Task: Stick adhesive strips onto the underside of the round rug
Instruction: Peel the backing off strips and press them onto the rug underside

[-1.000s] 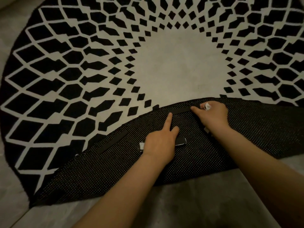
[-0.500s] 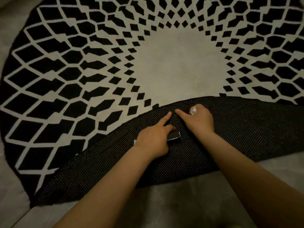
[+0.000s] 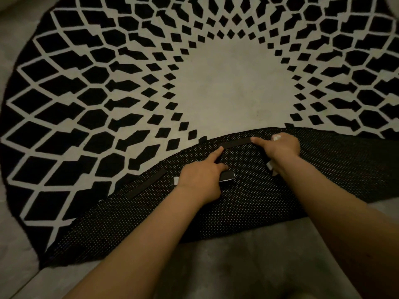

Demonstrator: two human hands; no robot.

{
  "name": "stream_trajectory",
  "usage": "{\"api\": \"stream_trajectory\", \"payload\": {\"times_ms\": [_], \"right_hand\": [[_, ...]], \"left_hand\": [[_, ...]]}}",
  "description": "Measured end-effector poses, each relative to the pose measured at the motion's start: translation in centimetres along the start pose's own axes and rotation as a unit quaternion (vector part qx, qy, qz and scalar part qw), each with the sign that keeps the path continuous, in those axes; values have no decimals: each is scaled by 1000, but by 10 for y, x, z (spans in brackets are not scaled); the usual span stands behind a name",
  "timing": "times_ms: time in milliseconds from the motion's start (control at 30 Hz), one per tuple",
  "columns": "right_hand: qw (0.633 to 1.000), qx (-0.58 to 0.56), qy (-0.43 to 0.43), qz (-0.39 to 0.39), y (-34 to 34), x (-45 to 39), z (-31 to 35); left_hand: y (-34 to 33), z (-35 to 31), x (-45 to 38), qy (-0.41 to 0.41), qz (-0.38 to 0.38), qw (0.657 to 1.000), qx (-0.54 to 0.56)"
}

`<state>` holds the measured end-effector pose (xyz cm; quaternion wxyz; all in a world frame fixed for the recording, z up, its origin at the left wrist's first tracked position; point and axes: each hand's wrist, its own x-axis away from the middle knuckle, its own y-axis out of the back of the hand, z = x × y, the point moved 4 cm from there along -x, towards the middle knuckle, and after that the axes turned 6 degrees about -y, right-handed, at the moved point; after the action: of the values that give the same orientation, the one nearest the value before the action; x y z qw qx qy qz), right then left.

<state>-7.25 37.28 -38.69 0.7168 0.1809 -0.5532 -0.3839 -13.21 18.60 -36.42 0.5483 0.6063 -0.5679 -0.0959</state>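
pressing one strip (image 3: 236,144) with forefingers, both hands (image 3: 199,179) (image 3: 282,146) grip backing scraps (image 3: 226,176).

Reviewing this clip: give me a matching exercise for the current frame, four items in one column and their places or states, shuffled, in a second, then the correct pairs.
Column 1
1. left hand
2. right hand
3. strip near the fold edge
4. strip further left

Column 2
A. lies flat on the dotted underside, untouched
B. index fingertip on one end of a strip, white scrap in the curled fingers
C. pressed at both ends by index fingers
D. index finger out, other fingers curled round a dark bundle of strips

Pairs: 1-D, 2-B, 3-C, 4-A
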Motion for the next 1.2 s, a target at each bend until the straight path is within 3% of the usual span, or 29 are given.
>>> {"api": "stream_trajectory", "payload": {"times_ms": [133,300,367,433,500,567,700,800,833,1200], "right_hand": [[999,-42,-24,-5,13,-5,-9],[991,-106,77,-25,15,-6,-20],[975,-213,65,19,18,1,-29],[937,-329,51,105,20,11,-35],[923,-344,66,161,20,21,-39],[927,-309,84,196,19,31,-43],[932,-258,113,229,9,54,-47],[937,-219,142,231,3,70,-45],[940,-200,147,235,0,76,-42],[923,-37,242,298,-34,154,-29]], "left_hand": [[1,-1,1,9,-1,1000,3],[-2,0,1,1,-13,999,30],[-8,0,10,1,-42,997,61],[-16,-1,29,17,-119,981,152],[-23,-2,52,71,-208,916,336],[-26,0,68,143,-238,801,531],[-8,8,69,153,-195,703,667],[4,6,64,152,-153,552,805],[6,6,63,148,-143,524,827],[7,23,78,100,-179,469,859]]}}
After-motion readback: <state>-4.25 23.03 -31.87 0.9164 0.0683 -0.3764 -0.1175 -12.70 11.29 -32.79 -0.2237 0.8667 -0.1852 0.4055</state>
